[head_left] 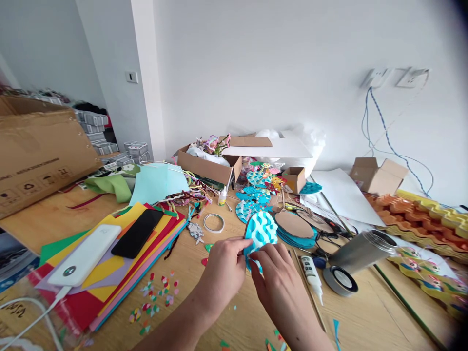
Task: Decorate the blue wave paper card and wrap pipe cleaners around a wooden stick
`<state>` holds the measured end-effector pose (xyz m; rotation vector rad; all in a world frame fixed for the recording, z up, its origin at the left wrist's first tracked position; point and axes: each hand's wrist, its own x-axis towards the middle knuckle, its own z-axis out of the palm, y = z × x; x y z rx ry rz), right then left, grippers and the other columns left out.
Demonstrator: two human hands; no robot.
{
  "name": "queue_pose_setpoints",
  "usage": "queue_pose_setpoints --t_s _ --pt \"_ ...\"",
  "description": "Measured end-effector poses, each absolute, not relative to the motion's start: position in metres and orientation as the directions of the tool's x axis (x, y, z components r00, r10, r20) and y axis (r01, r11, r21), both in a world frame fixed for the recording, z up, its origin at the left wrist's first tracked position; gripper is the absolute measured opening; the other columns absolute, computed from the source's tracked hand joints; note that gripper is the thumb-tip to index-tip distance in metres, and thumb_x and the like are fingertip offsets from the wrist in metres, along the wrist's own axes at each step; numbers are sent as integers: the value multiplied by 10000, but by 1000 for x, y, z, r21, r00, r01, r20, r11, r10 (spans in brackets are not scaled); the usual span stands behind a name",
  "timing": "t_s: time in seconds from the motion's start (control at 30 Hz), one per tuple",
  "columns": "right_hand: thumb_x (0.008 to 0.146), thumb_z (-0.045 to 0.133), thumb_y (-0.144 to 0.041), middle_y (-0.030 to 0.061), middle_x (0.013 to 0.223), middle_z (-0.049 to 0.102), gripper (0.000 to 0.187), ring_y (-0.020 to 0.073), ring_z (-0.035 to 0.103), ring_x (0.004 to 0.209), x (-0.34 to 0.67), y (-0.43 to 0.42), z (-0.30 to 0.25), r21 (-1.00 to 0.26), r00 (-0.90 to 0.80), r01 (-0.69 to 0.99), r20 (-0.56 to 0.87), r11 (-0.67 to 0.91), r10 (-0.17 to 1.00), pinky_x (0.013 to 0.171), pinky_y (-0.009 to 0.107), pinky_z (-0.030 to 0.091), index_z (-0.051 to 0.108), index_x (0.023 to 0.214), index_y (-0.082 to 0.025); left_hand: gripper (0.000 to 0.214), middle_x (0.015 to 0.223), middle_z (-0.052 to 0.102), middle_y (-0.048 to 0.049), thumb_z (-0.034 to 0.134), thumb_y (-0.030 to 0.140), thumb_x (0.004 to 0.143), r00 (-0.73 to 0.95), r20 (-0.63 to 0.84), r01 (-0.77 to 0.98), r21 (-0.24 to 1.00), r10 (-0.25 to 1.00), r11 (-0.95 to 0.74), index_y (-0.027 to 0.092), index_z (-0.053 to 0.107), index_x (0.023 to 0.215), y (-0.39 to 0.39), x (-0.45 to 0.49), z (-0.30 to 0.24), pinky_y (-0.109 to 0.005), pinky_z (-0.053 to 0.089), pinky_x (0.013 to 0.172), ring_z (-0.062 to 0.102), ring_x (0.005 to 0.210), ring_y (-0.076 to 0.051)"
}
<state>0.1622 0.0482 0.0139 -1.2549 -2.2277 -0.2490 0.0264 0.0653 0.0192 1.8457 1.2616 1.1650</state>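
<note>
Both my hands meet over the middle of the wooden table. My left hand pinches the lower left edge of a blue oval paper piece with a white wavy pattern. The fingers of my right hand are closed on its lower right edge. The piece is held tilted up above the table. Just behind it lies a stack of blue ovals with a brown cardboard oval on top.
Coloured paper sheets lie at left under a white power bank and a black phone. A tape ring, glue bottle, steel flask on its side, cardboard boxes and paper scraps surround my hands.
</note>
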Motion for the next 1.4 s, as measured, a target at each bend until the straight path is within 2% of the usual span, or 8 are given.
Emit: queue_pose_setpoints --t_s 0.27,0.47,0.6,0.77,0.83,0.97,1.17,1.4 --pt "819 492 -61 69 743 521 148 235 447 736 161 49 13 -96 -391 845 559 525 731 623 366 410 549 728 -161 442 949 730 -58 445 7 728 194 324 427 822 926 -377 214 710 1014 64 27 21 -239 507 704 659 782 -180" --pt "827 483 -77 62 726 515 158 223 442 720 161 46 19 -73 -380 860 569 505 729 618 352 398 525 706 -170 472 1016 720 -69 435 14 737 210 316 411 830 925 -377 208 686 1087 63 27 20 -258 507 748 658 876 -198" --pt "855 474 -116 42 713 519 154 203 447 706 161 43 25 -155 -334 834 622 530 708 623 333 387 542 733 -180 511 1022 720 -62 436 -8 703 184 323 423 827 928 -372 212 682 1094 66 25 18 -253 510 726 665 846 -185" --pt "857 509 -156 32 747 561 125 191 480 751 180 29 49 -318 -222 809 614 495 757 676 323 400 556 746 -194 466 817 738 -59 458 33 718 180 266 420 850 947 -319 178 676 1104 68 20 17 -228 506 631 664 689 -157" --pt "852 515 -151 31 754 567 132 186 487 768 198 17 61 -333 -212 827 561 453 800 687 318 407 562 735 -192 448 731 731 -57 472 55 723 182 224 393 876 958 -280 153 668 1115 68 18 17 -216 505 597 661 639 -151" --pt "822 535 -116 23 753 578 130 179 508 780 244 -16 72 -271 -228 907 328 323 917 685 306 420 592 737 -197 425 779 739 -89 531 151 730 187 186 382 891 964 -246 120 651 1137 69 15 21 -228 522 580 678 649 -174" --pt "751 524 -38 31 675 609 194 182 540 732 298 -65 37 -156 -85 984 -4 84 996 636 280 420 627 664 -178 453 780 738 -75 587 231 699 167 164 419 881 972 -220 121 652 1133 70 12 23 -232 541 590 687 674 -182" --pt "752 491 -24 53 641 621 245 185 565 724 316 -87 -2 -66 17 998 -94 -23 995 606 250 383 651 638 -171 470 775 736 -59 612 262 660 130 164 417 886 978 -204 136 664 1110 75 9 20 -226 548 576 690 685 -183"
